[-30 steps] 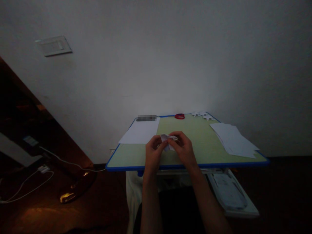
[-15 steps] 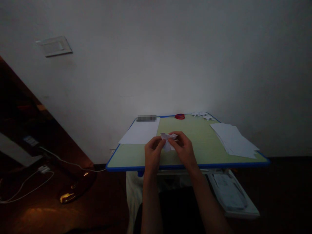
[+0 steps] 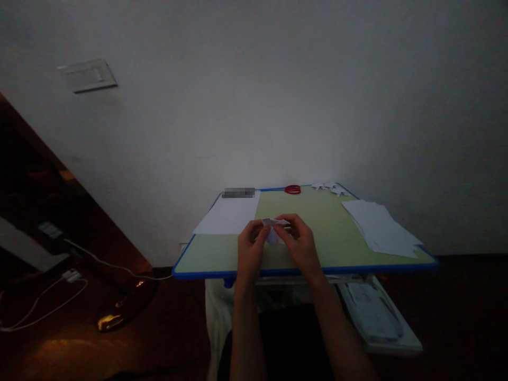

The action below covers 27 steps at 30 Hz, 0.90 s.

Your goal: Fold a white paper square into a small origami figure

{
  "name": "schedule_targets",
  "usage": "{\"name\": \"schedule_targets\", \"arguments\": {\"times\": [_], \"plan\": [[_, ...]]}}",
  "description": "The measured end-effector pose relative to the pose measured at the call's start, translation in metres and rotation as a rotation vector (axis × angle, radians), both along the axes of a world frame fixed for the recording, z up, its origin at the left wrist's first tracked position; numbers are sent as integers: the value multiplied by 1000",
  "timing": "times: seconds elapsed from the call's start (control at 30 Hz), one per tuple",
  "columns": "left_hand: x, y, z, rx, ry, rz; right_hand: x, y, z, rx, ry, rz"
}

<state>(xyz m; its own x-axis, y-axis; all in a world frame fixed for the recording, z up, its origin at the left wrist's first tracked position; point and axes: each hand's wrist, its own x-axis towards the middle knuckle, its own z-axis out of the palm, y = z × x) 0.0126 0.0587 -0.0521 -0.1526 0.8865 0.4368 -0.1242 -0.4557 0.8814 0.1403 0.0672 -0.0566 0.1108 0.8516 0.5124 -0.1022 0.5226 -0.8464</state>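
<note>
Between my two hands is a small piece of folded white paper [image 3: 274, 236], held above the near half of the pale green table [image 3: 309, 217]. My left hand [image 3: 251, 244] pinches its left side, thumb toward me and fingers curled behind. On the right side, my right hand [image 3: 298, 239] grips it the same way, its thumb close to the paper's middle. The fingertips behind the paper are partly hidden, and the finer folds are too dim to make out.
White sheets lie at the table's left [image 3: 230, 214], with a blurred-out dark strip at their far edge. Red-handled scissors [image 3: 292, 189] and several small folded paper pieces [image 3: 331, 188] lie at the back. A paper stack [image 3: 383, 227] lies right. Below is an open drawer [image 3: 397, 346].
My left hand has shifted slightly right, toward my right hand. The upper part of the folded paper looks a little flatter and lower; both hands keep their hold.
</note>
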Motion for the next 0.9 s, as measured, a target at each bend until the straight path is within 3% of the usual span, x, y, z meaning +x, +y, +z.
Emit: {"name": "schedule_targets", "arguments": {"times": [0.37,0.9], "plan": [[0,2,-3,-25,71,-49,-1,-1,0,53,-36,-46],[1,1,0,-30,-29,67,0,-5,4,98,-144,-12]]}}
